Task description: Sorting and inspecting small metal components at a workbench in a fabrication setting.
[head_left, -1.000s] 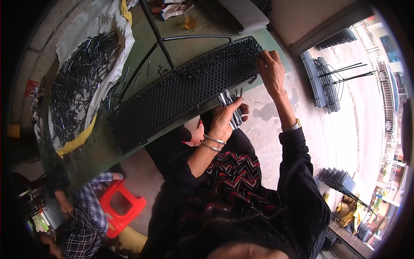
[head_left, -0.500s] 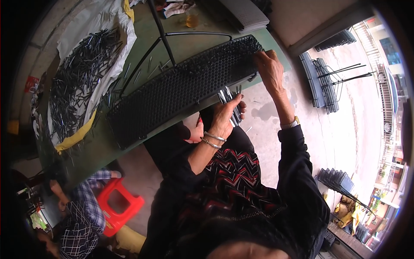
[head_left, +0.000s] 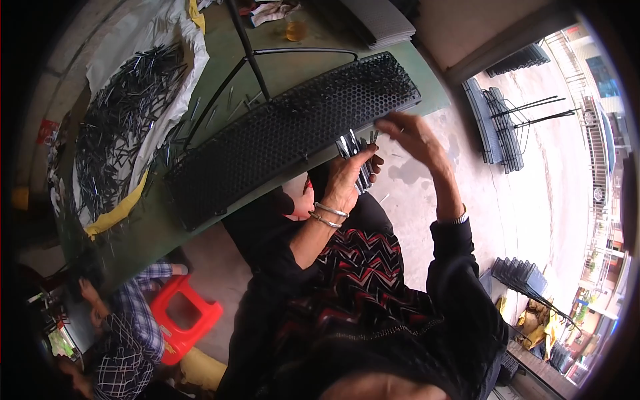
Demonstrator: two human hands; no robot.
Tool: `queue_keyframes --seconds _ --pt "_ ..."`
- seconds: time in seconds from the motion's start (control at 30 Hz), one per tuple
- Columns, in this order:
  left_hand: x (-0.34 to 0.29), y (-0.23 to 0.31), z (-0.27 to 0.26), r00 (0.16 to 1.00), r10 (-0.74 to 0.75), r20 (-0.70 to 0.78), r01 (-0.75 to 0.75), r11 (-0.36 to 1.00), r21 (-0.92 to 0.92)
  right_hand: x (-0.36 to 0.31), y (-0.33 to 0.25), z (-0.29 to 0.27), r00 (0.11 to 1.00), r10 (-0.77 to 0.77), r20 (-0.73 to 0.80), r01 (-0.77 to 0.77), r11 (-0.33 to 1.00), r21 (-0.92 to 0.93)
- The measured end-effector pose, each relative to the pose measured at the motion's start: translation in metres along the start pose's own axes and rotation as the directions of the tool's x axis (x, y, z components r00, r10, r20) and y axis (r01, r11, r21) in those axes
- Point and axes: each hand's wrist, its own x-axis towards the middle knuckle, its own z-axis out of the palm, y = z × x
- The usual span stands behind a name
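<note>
A long black perforated panel [head_left: 280,137] with honeycomb holes lies slantwise along the near edge of the green table [head_left: 137,243]. Just below that edge my left hand [head_left: 345,181] is closed round a bundle of thin metal rods [head_left: 363,175], their ends sticking up past the thumb. My right hand [head_left: 415,137] is in the air at the panel's right end, close above the rod tips. Motion smears its fingertips, so whether they grip anything is unclear.
A black metal stand [head_left: 257,67] rises behind the panel. To the left, an open white sack [head_left: 193,73] holds a heap of dark rods [head_left: 127,127]. A cup of amber liquid [head_left: 295,30] stands at the back. Another person sits near a red stool [head_left: 207,317] at lower left.
My right hand has left the panel's right corner and come down and left toward the rod bundle. The left hand stays almost where it was, still holding the rods.
</note>
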Motion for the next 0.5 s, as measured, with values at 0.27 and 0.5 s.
queue_keyframes --seconds 0.27,0.5 --pt "-0.003 0.002 0.005 0.999 -0.018 0.036 0.013 0.994 0.112 -0.021 -0.007 -0.001 0.981 0.094 0.168 -0.159 0.887 0.434" --pt "0.007 -0.002 -0.005 0.996 -0.088 0.018 0.090 0.985 -0.147 0.000 0.005 -0.010 0.818 0.098 -0.568 -0.003 0.986 0.167"
